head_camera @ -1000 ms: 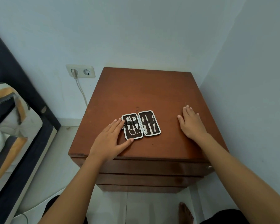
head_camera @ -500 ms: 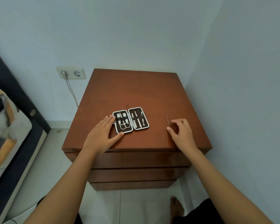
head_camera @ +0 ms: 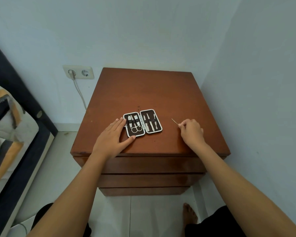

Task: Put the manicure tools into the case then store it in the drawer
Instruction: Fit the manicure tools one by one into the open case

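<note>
- Squarely on the wooden top of the brown nightstand lies the manicure case, opened flat like a book, nearer the nightstand's front edge than its back.
- Each half of the case runs lengthwise from the front of the nightstand toward the wall, the whole leaning a little to the left at its far end; the hinge line runs the same way between the two halves.
- Its left half holds small scissors with the finger rings toward the front edge and the blades pointing toward the wall, alongside other metal pieces under a dark strap.
- Its right half holds several slim metal tools lying parallel, long axes also running front to back.
- The left hand rests flat on the nightstand, fingers spread loosely and extended, touching the left edge of the case, the thumb at its front corner; it grips nothing.
- The right hand sits to the right of the case, clear of it, fingers curled and pinching a thin metal tool.
- That tool is a fine straight sliver, its free end pointing away and to the left, toward the case's far right corner; whether its tip touches the wood cannot be told.
- Below the top, the nightstand's drawer fronts are closed.
</note>
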The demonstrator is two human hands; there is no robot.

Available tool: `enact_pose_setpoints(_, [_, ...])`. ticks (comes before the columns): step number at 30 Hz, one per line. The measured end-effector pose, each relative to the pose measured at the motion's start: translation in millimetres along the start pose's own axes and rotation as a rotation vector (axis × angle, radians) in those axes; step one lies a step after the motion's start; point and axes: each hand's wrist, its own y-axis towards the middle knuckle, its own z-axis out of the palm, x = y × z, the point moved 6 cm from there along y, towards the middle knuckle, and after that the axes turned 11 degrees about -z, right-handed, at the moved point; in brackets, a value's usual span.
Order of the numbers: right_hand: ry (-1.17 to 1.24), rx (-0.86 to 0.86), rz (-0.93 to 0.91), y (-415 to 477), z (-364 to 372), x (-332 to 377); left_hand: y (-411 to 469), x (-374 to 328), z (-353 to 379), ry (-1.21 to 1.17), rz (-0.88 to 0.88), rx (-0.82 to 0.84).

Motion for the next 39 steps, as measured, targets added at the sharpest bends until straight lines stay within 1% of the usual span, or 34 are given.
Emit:
enact_pose_setpoints(3, [0.169,-0.034,-0.115,-8.9,8.4,19.6,0.3,0.3,0.1,0.001,0.000,0.003])
enact_pose_setpoints(5, [0.237,-0.068,-0.196,-13.8,13.1,33.2,0.2,0.6,0.7,-0.003,0.000,0.005])
enact_pose_setpoints(8, [0.248,-0.086,-0.315,-17.2,18.2,49.9,0.1,0.6,0.7,-0.010,0.001,0.004])
enact_pose_setpoints(10, [0.232,-0.087,-0.356,-17.2,20.6,55.3,0.6,0.9,0.8,-0.010,0.004,0.001])
enact_pose_setpoints(19, [0.153,-0.045,-0.374,-12.5,24.5,70.7,1.6,2.0,1.5,-0.022,0.008,-0.002])
enact_pose_setpoints(29, [0.023,0.000,-0.334,-6.8,25.8,82.8,3.8,-2.6,-1.8,-0.035,0.016,-0.018])
enact_pose_setpoints(32, [-0.008,-0.001,-0.378,-12.6,27.8,84.9,3.5,-3.6,-3.3,-0.027,0.016,-0.019])
enact_pose_setpoints(37, [-0.048,-0.094,-0.475,-32.5,21.1,75.3,3.0,-6.1,-4.3,-0.022,0.023,-0.022])
enact_pose_setpoints(39, [-0.089,-0.100,-0.506,-36.2,25.1,75.8,3.5,-3.6,-5.2,-0.019,0.017,-0.021])
